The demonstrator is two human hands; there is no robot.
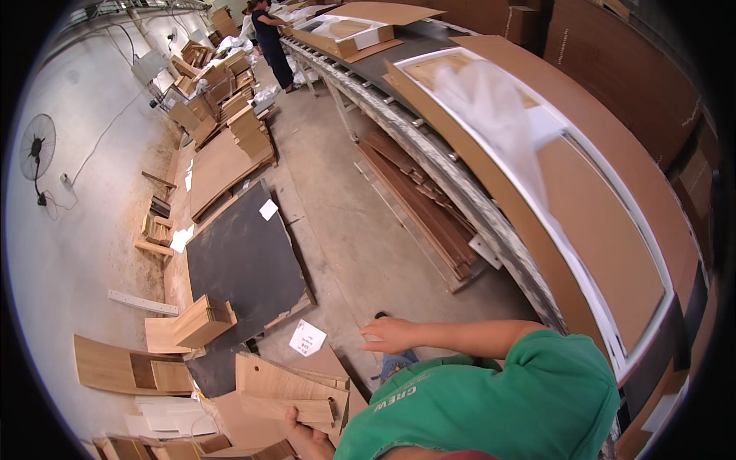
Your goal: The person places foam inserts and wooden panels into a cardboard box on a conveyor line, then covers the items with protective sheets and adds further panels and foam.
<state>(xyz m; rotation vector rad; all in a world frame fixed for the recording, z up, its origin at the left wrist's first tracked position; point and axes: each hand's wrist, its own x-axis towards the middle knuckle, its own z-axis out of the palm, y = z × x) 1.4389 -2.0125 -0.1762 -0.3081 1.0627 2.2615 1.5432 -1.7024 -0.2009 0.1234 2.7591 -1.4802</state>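
My left hand (304, 435) grips the lower edge of a stack of light wooden panels (287, 391) at the bottom of the view, held on edge against my green shirt. My right hand (389, 335) reaches out to the left above the concrete floor with its fingers apart and nothing in it. It hovers just right of a white paper label (307, 338) lying on the floor, and above my blue trouser leg (396, 363).
A large dark panel (244, 261) lies on the floor, with a small stack of wooden boards (202, 322) at its near corner. A roller conveyor (429, 157) carries an open cardboard box (613, 161) on the right, with dark brown strips (422, 207) beneath. Another person (270, 38) works far off.
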